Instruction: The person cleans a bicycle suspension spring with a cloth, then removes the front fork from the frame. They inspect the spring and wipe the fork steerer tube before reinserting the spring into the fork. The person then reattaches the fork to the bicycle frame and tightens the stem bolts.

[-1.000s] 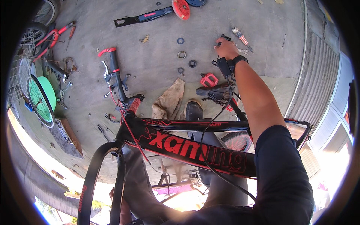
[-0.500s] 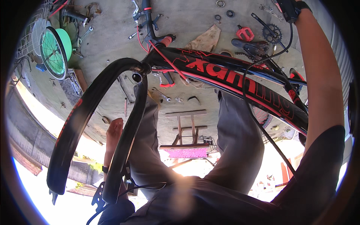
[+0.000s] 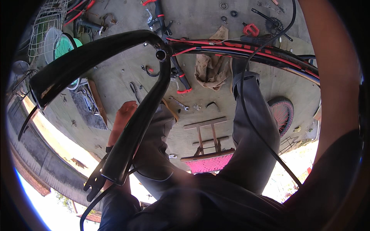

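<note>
A black bicycle frame with red lettering and red cables runs across the upper middle. Its black fork reaches down and left toward me, one leg out to the left. No wheel sits between the legs. My left hand is curled closed behind the nearer leg; whatever it may hold is hidden. My right forearm rises along the right side, and its hand lies beyond the top edge. A black cable loops from the upper right down to my lap. The handlebar shows behind the fork.
On the concrete floor lie a red pedal, a crankset, a brown cloth and a wrench. A small wooden stool stands between my legs. A wheel is at right, a wire basket at upper left.
The frame has turned, so its lettered side shows less. The fork has swung up, and its far leg points more to the left. My right hand has left the view at the top.
</note>
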Demonstrator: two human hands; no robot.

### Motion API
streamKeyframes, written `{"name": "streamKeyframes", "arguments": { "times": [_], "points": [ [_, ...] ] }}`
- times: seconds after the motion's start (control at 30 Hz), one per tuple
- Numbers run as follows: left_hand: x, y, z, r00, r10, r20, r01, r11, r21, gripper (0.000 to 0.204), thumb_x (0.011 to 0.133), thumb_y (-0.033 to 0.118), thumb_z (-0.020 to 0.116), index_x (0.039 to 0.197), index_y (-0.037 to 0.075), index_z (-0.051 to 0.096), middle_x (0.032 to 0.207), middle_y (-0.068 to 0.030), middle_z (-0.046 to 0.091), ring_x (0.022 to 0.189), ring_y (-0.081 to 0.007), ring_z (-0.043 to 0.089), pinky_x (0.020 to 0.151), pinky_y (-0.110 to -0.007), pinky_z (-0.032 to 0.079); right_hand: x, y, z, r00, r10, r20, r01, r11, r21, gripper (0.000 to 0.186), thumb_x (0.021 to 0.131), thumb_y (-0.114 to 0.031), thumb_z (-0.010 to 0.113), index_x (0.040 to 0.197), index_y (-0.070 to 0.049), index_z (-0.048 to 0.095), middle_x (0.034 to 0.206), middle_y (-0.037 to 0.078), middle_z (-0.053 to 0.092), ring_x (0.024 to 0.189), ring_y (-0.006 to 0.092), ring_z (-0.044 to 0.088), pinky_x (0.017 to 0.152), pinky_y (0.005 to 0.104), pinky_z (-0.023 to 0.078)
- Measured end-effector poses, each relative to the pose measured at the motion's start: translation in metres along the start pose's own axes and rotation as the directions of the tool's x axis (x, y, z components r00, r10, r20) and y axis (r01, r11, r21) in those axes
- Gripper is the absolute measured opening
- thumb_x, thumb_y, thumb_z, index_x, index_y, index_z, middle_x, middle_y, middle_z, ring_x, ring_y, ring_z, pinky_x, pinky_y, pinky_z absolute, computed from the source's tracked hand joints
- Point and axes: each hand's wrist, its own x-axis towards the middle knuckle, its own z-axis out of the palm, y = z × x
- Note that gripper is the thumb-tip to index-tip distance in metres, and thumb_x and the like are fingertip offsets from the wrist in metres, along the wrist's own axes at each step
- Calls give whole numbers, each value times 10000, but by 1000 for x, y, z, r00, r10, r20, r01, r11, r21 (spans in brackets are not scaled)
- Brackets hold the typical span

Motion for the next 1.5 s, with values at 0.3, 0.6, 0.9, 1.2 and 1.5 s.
{"name": "streamKeyframes", "arguments": {
  "times": [0.3,0.6,0.9,1.2,1.5],
  "points": [
    [7,45,5,946,303,-113,-314,944,-101,397,982,303,654,1240,1,633,1063,-73,699,968,-144,644,843,-300,511,-15,-26,-84,995,24,-94,-36,991,-128,435,814,-147,681,1220,-12,601,1221,186,641,1003,252,643,907,322,502],
    [-42,61,5,900,361,-245,-401,906,-137,391,970,282,624,1264,23,616,1087,-45,679,1019,-157,637,864,-300,489,-100,-109,-215,997,42,-57,-15,912,410,470,822,-127,648,1275,-22,577,1245,182,640,987,223,641,907,318,497],
    [-182,81,71,713,676,-187,-701,692,-174,335,996,201,615,1270,8,606,1129,-69,683,1041,-153,642,884,-306,498,-254,-319,-205,899,274,-341,335,71,939,561,949,-275,653,1462,-147,467,1174,68,698,999,235,711,733,308,531],
    [-237,77,118,506,861,49,-765,474,-436,282,996,162,656,1226,6,607,1100,-54,695,1056,-139,644,934,-295,516,-265,-466,-130,945,-71,-321,228,-562,795,800,877,-179,675,1566,-100,274,1325,204,584,1149,337,655,968,443,529],
    [-188,59,107,529,837,140,-577,476,-664,265,981,206,666,1177,39,601,1033,-78,711,986,-185,687,838,-309,515,-208,-496,-87,973,-88,-213,101,-670,736,822,885,-165,694,1578,-122,253,1389,178,526,1250,333,593,1021,471,504]
  ]
}}
